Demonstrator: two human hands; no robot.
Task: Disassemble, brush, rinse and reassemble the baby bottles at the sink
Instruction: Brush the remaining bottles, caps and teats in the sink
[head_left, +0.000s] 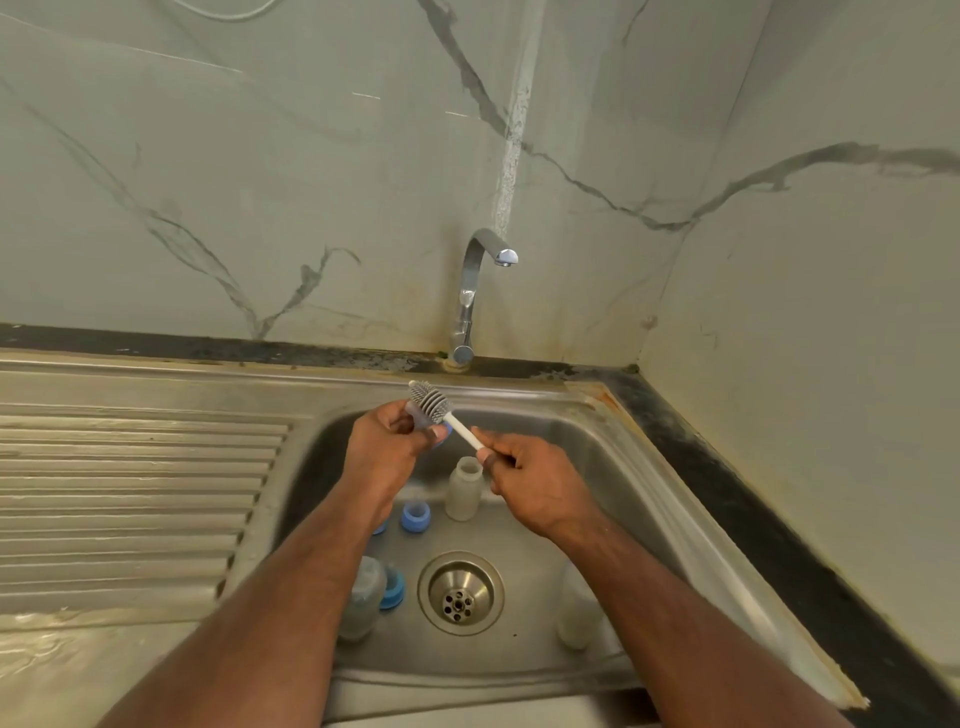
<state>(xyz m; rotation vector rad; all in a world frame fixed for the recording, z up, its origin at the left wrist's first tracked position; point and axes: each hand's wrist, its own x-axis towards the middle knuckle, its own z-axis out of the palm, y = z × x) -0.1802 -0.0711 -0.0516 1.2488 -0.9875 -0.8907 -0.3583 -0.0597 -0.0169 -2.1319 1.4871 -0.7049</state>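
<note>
Two hands: both busy above the sink (628, 457), over the back part of the basin.
Left hand (387, 447): curled round a small blue-and-clear bottle part (440, 435), prob. a collar w/ teat; mostly hidden by fingers, so cannot tell exactly.
Right hand (524, 475): pinching the white handle of the bottle brush (441, 413), thumb on top.
Brush head: grey bristles, pressed against the held part, pointing up-left toward the tap (475, 291).
Tap: no water seen running.
Open bottle (464, 488): upright in basin, no collar, just below the hands.
Blue collar (414, 517): on basin floor, just left of open bottle.
Lying bottle (366, 597): on its side left of the drain (461, 592), blue collar on its neck.
Third bottle (576, 613): right of drain, partly behind right forearm.
Step in hand: brushing a small part; disassembly seems partly done, since one bottle is not yet opened.
Progress: early to middle, judged from parts lying loose.
Next move calls for: turning the part in left hand so bristles reach all round, then rinsing under the tap, which needs one hand free to open it.
</note>
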